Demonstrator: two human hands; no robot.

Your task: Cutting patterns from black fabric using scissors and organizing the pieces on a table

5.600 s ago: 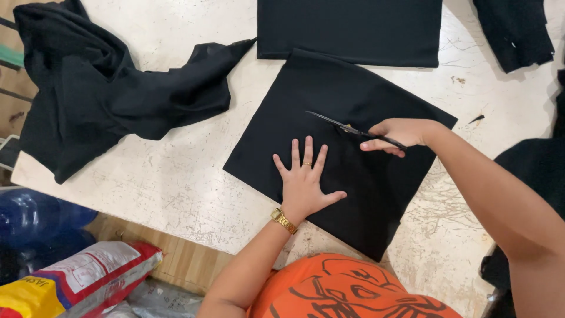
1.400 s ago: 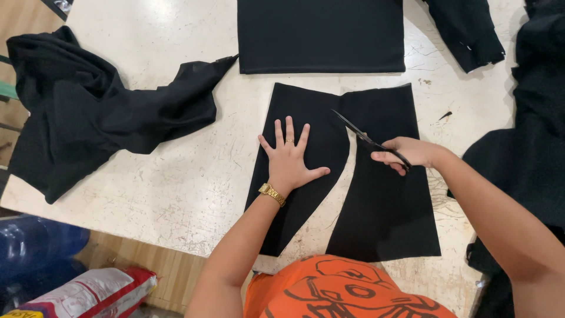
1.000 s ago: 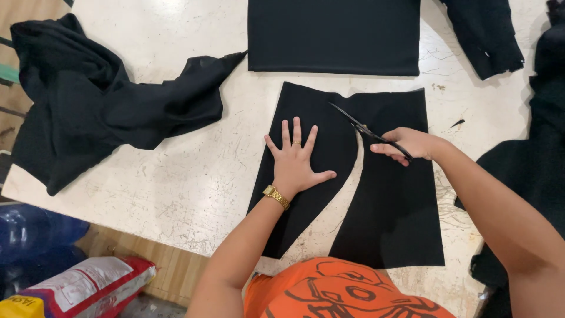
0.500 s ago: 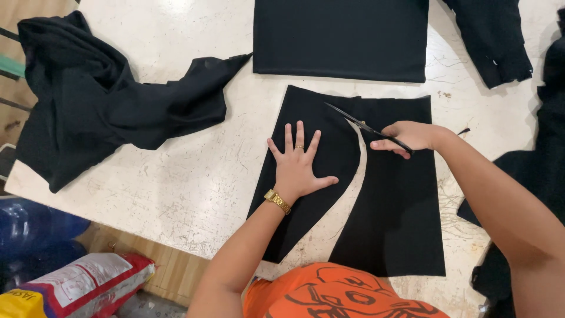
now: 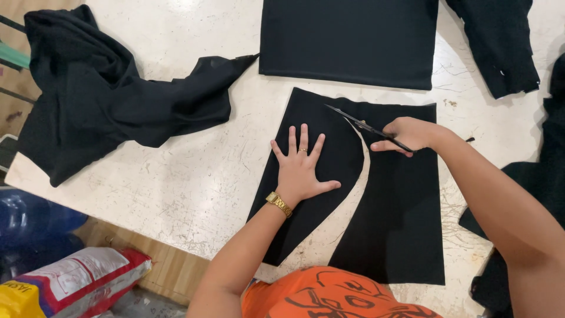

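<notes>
Seen from above: two bare arms work at a pale, scuffed table (image 5: 194, 176). The left hand (image 5: 301, 168) lies flat, palm down, on a black cloth (image 5: 318, 176), all five fingers (image 5: 291, 140) spread wide and straight. It holds nothing; it only presses the cloth to the table. A gold watch (image 5: 279, 204) sits on that wrist.

The right hand (image 5: 408, 133) is closed around the handles of scissors (image 5: 365, 126). The blades point up and left, their tip near the cloth's top edge. How far apart the blades stand cannot be told.

The cloth lies in the middle of the table, near the person's orange shirt (image 5: 329, 294). A curved cut runs through it from the near edge up to the scissors, with bare table showing in the gap. The left part lies under the flat hand; the right part (image 5: 400, 224) lies under the right forearm.

Compared with five seconds earlier, the cloth, then one uncut piece, is now nearly parted. In the last half second the hands have barely moved.

A folded black cloth (image 5: 350, 38) lies beyond. A crumpled black heap (image 5: 100, 100) lies at far left.
</notes>
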